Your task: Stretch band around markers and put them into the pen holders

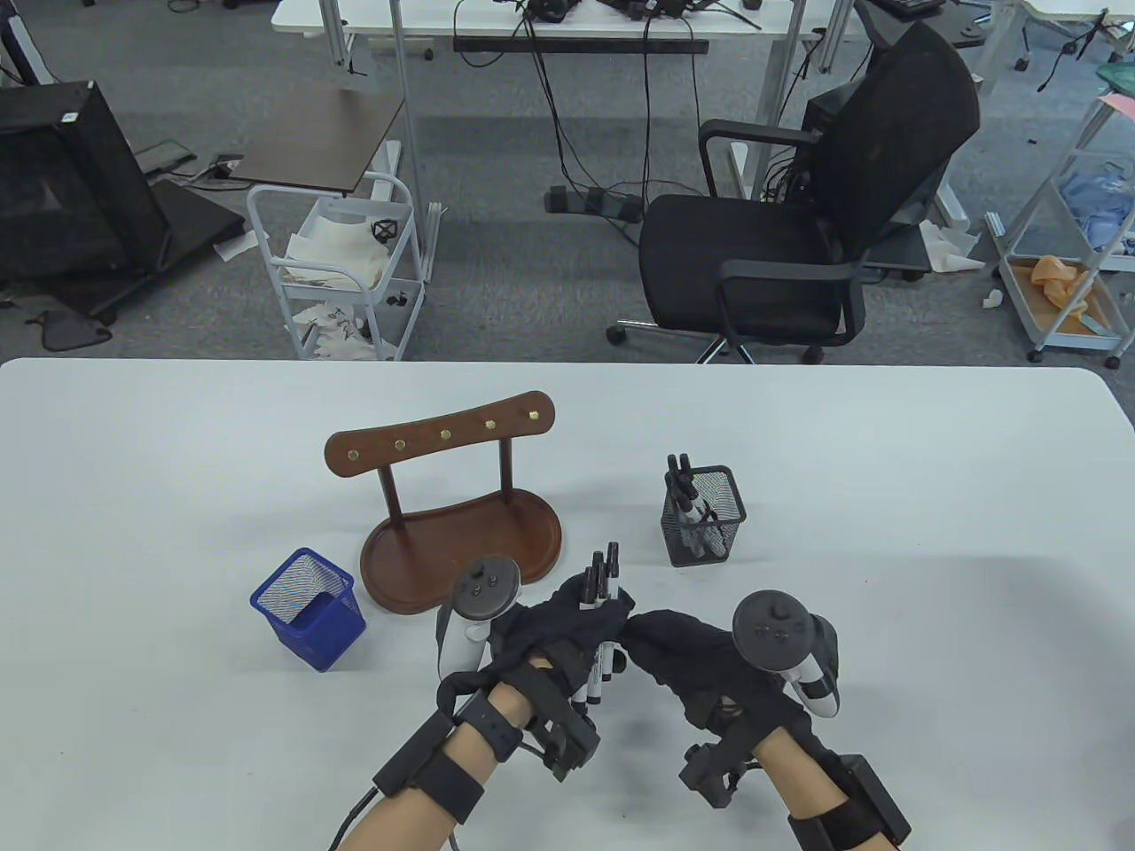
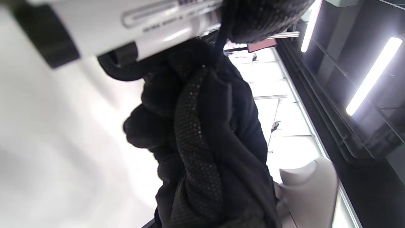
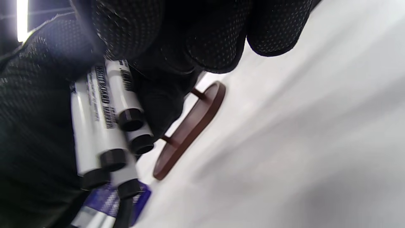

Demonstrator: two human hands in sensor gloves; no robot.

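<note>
My left hand (image 1: 572,625) grips a bundle of white markers (image 1: 603,581) with black caps, held upright just above the table. My right hand (image 1: 643,634) meets the bundle from the right, fingers curled against it. In the left wrist view a thin black band (image 2: 220,36) runs from a right fingertip (image 2: 262,19) down past a marker (image 2: 133,25). The right wrist view shows the marker ends (image 3: 104,117) close up below my right fingers (image 3: 202,38). A black mesh pen holder (image 1: 705,519) with several markers stands to the right, and a blue mesh holder (image 1: 310,607) to the left.
A brown wooden hook rack (image 1: 461,523) with an oval base stands just behind my hands, between the two holders; its base (image 3: 190,126) shows in the right wrist view. The white table (image 1: 887,496) stretches out on all sides. An office chair sits beyond the far edge.
</note>
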